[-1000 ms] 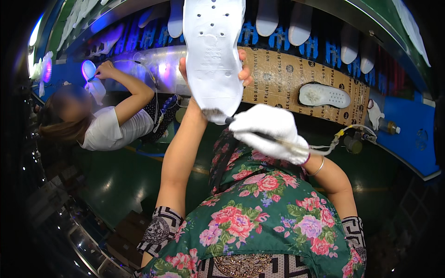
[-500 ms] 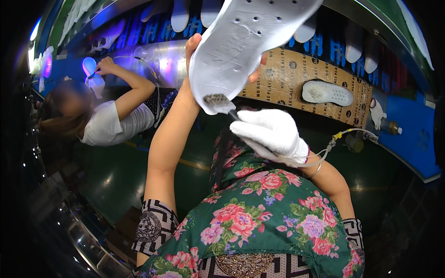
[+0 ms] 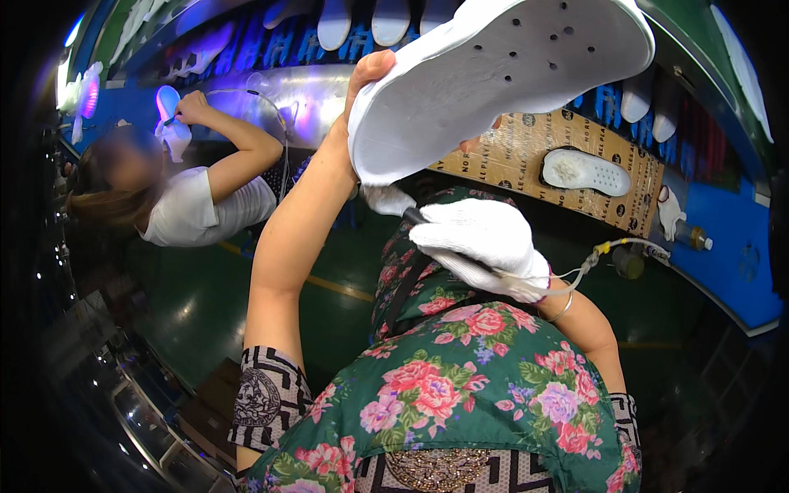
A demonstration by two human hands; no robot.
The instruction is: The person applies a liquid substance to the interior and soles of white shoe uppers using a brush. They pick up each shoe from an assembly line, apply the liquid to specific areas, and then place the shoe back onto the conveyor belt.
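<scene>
A large white shoe sole [image 3: 444, 103] with several small holes at its far end is held up in front of me. My bare left hand [image 3: 370, 72] is closed round it, the thumb side at its left edge and fingertips showing past its right edge. In a white knit glove, my right hand [image 3: 481, 242] grips a dark-handled brush [image 3: 388, 200]. The brush's bristles are at the sole's near end, partly hidden by its rim; whether they touch it I cannot tell. A clear tube [image 3: 590, 261] with yellow fittings runs by my right wrist.
A second white sole [image 3: 586, 171] lies on a cardboard-covered bench [image 3: 526, 135] to the right. Beyond it are a white glove [image 3: 670, 212] and a small jar [image 3: 699, 238] on a blue surface. Soles stand along the line behind. At left a co-worker [image 3: 197, 197] handles a sole under violet light.
The sole has tilted and swung to the right, its far end now further right. The brush has gone from the sole's near surface to beneath its near rim.
</scene>
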